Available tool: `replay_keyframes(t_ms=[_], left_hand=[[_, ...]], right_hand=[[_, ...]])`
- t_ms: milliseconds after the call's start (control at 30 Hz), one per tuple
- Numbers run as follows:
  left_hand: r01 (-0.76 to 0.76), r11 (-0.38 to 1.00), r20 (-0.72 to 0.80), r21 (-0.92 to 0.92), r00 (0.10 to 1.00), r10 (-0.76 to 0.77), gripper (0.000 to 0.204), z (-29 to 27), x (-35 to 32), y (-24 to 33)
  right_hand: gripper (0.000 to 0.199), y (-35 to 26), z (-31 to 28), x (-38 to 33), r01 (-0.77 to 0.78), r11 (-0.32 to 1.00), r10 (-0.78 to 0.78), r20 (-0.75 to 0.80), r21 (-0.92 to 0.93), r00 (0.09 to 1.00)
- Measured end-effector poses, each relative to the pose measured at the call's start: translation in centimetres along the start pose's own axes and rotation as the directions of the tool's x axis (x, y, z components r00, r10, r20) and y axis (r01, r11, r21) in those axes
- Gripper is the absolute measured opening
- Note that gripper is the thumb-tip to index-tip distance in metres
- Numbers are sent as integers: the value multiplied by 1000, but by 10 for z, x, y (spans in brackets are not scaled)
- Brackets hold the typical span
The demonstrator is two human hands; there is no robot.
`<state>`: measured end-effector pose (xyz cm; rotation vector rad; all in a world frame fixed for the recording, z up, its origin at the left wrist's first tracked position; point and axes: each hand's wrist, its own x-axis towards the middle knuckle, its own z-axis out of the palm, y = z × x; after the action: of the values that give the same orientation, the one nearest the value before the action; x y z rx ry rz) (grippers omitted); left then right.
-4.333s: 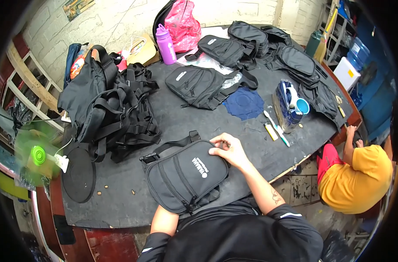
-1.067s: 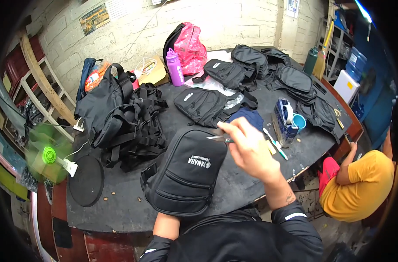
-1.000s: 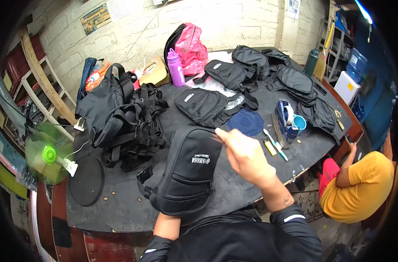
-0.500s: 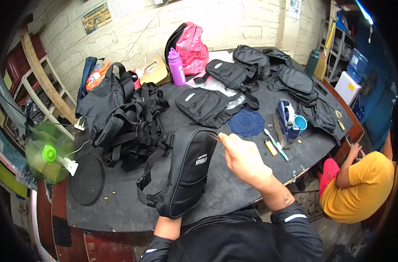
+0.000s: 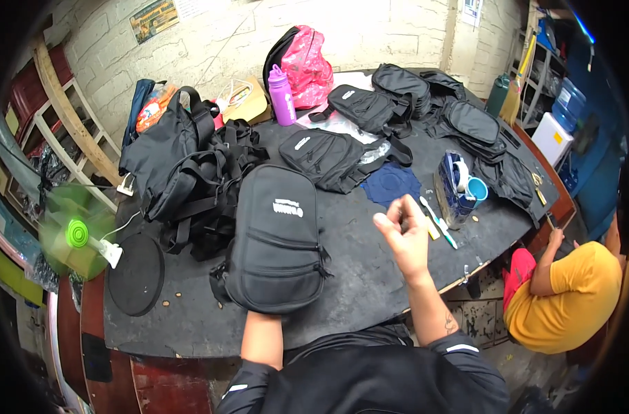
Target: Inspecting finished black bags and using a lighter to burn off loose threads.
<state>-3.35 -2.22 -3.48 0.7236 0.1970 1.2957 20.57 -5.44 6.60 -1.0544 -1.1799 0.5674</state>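
A black sling bag (image 5: 276,241) with a white print and two zipped pockets is propped up over the near part of the table, its front facing me. My left wrist (image 5: 264,324) goes in behind its lower end. That hand is hidden behind the bag and holds it up from there. To the right of the bag, apart from it, my right hand (image 5: 406,234) is raised with its fingers curled and pinched. Something small and dark may be between the fingertips, too unclear to name.
Black straps and bags (image 5: 183,165) pile up at left. More sling bags (image 5: 321,159) lie farther back, near a purple bottle (image 5: 281,95). A toothbrush (image 5: 439,224) and clear container (image 5: 454,193) lie at right. A fan (image 5: 78,233) spins left; a person in yellow (image 5: 570,297) sits right.
The sling bag has turned from edge-on to show its front. My right hand has drawn away from its top edge, rightward, and turned upward.
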Motion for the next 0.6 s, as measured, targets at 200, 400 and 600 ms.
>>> replay_keyframes(t_ms=[200, 400, 600], left_hand=[[49, 978, 38, -204, 998, -42, 53, -39, 49, -51], [117, 918, 91, -378, 992, -89, 54, -46, 53, -111], [216, 894, 198, -393, 969, -148, 52, 47, 17, -56]], right_hand=[[46, 39, 25, -59, -681, 603, 386, 595, 415, 704], [28, 65, 28, -23, -567, 0, 579, 462, 824, 672], [21, 85, -3, -5, -523, -34, 431, 485, 851, 761]])
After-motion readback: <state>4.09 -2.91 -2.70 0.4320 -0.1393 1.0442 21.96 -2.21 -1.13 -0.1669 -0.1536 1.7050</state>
